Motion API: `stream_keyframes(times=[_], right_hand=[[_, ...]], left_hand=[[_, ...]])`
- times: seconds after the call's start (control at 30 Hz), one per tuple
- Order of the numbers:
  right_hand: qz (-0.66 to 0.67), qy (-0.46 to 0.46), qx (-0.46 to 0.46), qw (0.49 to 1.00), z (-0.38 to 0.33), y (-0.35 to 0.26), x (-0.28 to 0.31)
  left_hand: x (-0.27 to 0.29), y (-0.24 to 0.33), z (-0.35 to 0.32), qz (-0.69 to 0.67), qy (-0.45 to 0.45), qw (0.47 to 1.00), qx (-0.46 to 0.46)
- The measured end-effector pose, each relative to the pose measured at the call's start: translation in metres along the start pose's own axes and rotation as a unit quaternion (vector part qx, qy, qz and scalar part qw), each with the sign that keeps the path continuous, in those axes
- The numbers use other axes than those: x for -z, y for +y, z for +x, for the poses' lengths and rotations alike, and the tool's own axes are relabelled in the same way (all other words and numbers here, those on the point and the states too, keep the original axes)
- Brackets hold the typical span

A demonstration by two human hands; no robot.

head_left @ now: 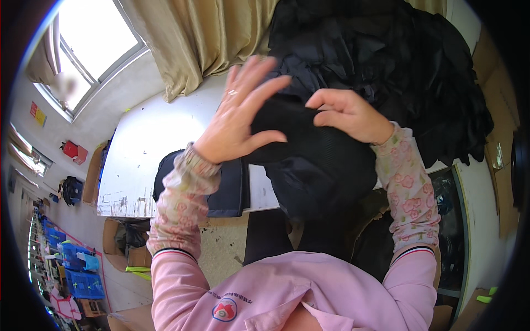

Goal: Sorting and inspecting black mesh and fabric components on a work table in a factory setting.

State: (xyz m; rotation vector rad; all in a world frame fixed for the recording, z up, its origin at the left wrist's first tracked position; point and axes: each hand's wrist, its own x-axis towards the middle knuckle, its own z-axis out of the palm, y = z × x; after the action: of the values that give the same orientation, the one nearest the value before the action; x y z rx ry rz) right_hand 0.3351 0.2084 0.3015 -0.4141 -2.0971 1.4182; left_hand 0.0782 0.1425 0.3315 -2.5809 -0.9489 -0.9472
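Two hands meet on a black fabric piece point(309, 160) at frame centre. Left hand point(240, 118), at ten o'clock of it, lies flat against it, fingers spread. Right hand point(345, 113), at one o'clock, pinches its upper edge. Black garment pile point(397, 66) covers the white table point(149, 143) behind.

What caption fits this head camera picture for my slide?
Two hands, left hand and right hand, hold a black garment above a white table.

A black fabric piece point(317, 160), soft and bunched with a fine ribbed texture, hangs lifted above the near edge of the white desk point(149, 138), its bulk sagging downward in loose folds
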Motion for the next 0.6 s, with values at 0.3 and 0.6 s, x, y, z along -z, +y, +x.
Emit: stream_keyframes(times=[0.3,0.6], right_hand=[[-0.307,0.230,0.038,0.923,-0.044,-0.001,-0.011],[0.002,0.093,-0.088,0.992,-0.072,-0.014,0.029]], left_hand=[[0.017,-0.042,0.037,-0.081,-0.159,0.983,0.045],[0.022,-0.063,0.032,-0.043,-0.231,0.970,0.061]])
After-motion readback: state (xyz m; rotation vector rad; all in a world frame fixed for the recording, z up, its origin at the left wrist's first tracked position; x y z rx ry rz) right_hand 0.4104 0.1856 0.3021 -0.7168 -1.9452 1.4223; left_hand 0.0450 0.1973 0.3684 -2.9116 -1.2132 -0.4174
